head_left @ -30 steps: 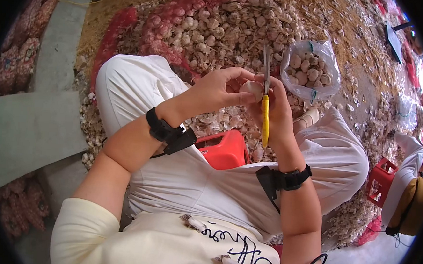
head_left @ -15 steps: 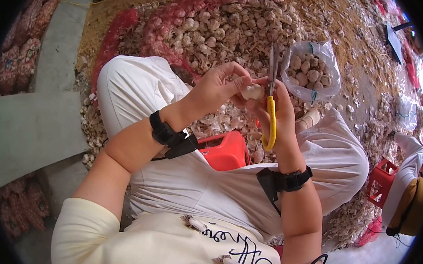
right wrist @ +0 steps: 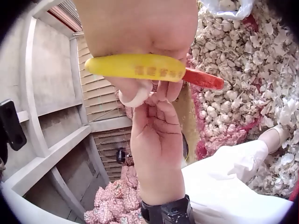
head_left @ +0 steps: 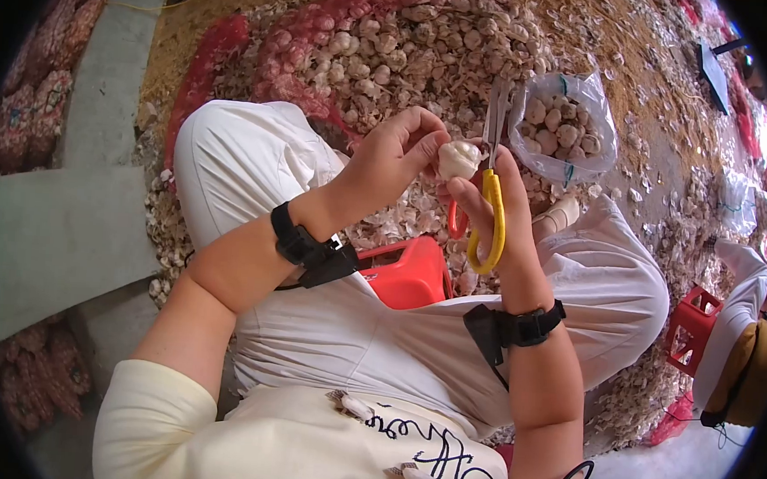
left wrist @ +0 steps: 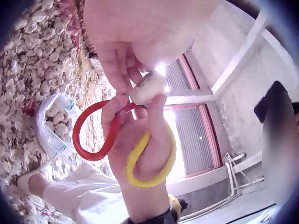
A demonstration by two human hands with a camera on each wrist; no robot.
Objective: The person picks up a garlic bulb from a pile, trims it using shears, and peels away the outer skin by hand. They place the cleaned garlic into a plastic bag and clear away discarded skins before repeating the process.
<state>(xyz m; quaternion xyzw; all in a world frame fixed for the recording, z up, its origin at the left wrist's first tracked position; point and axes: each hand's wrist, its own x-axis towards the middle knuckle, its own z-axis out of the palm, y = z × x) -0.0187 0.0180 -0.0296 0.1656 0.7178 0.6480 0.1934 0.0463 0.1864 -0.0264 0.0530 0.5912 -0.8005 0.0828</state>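
My left hand (head_left: 388, 165) pinches a garlic bulb (head_left: 457, 159) between thumb and fingertips, held up in front of me above my lap; my right hand (head_left: 499, 211) grips the scissors (head_left: 490, 198), fingers curled through the yellow and red loops, blades pointing up just beside the bulb; below, on the floor, lies a heap of garlic (head_left: 395, 56) on red netting; a clear plastic bag (head_left: 566, 128) of bulbs sits at the heap's right edge; a red crate (head_left: 408, 272) shows between my knees.

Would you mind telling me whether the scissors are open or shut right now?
Open: in the head view the scissors show their red and yellow handle loops spread apart in the right hand, beside the garlic bulb.
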